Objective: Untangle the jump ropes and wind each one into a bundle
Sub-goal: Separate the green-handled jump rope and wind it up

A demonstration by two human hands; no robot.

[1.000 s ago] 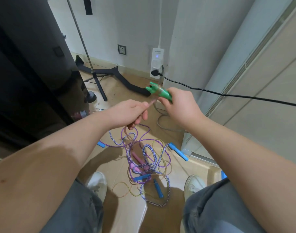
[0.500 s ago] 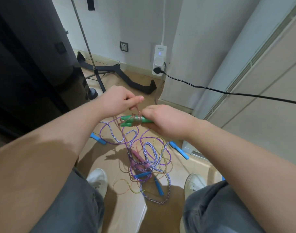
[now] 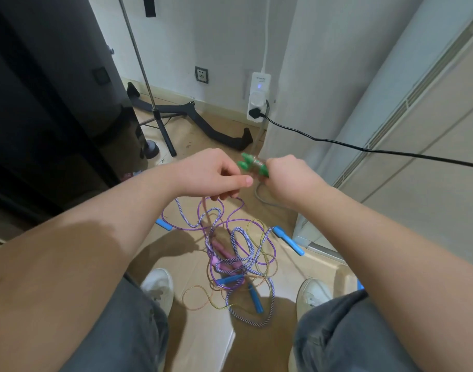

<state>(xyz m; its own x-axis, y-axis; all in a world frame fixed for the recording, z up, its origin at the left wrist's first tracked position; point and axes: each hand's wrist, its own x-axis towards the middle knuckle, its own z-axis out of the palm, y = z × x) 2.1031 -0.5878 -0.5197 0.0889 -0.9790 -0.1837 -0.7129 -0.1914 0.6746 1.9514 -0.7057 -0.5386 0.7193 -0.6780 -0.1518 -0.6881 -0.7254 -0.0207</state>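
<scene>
- The right hand grips the pair of green handles by their near ends, its fingers curled round them. Turns of thin cord bind the pair at mid-length.
- The handles lie side by side. Their long axis slants, with the tips pointing away from the right hand, up and to the left.
- The left hand sits just left of the green handles, thumb pressed to forefinger, pinching a thin cord that drops from under it.
- The next turn probably has to cross the handles' axis. The left hand is nearer the free cord, so it would wind while the right holds steady.
- Below the green handles, on the floor, lies the tangle of ropes: purple, blue-and-white striped and yellowish cords, with pink handles and blue handles.
- Beyond the green handles, a white power strip bears print too small to read. No brand is legible anywhere.
</scene>
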